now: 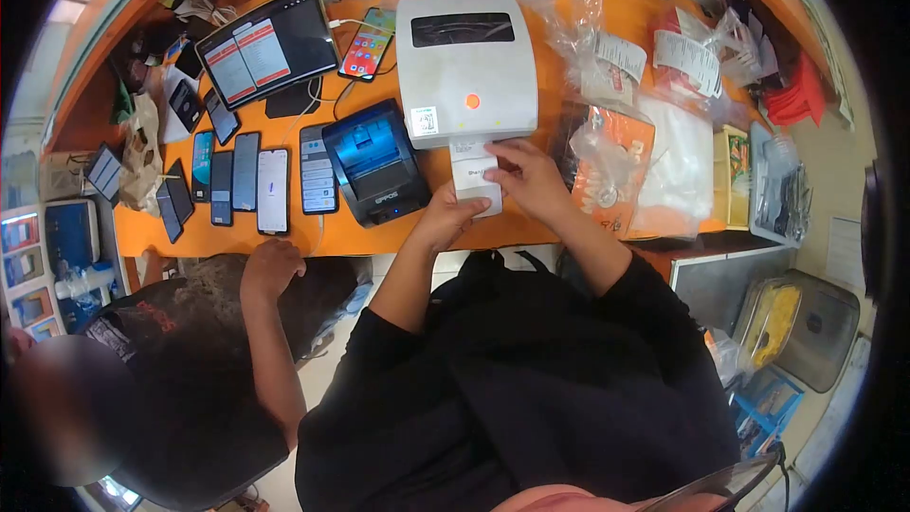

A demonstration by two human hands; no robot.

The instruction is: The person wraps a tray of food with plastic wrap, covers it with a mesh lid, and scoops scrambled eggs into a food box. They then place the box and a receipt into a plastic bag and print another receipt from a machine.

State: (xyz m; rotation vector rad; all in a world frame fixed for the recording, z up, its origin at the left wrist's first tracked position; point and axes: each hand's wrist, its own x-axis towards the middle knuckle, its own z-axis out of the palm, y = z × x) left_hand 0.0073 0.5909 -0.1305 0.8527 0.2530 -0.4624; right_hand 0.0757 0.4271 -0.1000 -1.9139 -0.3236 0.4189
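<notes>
- The orange tabletop [436,243] runs the width of my view, with everything below on or over it.
- To my left sits another person [199,360] in dark clothing, one hand [273,267] by the table edge, just below a phone with a pale screen [274,192].
- The white label printer [467,71] stands directly ahead of me, an orange-red light glowing on its top and a strip coming out of its near side.
- The tablet [268,45] leans tilted at the far left, showing red and white panels beside a dark area.
- The black EPPOS receipt printer [377,163] sits just left of the label printer, angled, with a blue light on its front.
- Clear plastic bags [678,166] lie to my right, beside an orange packet [616,192].
- My two hands are close together at the strip, just below the label printer. My left hand [453,218] clamps its lower end, thumb on top; my right hand [524,175] has fingers on its right side, though I cannot tell whether they pinch it.
- The white label strip [472,182] hangs from the printer's slot between my hands; its small print is mostly too small to read.
</notes>
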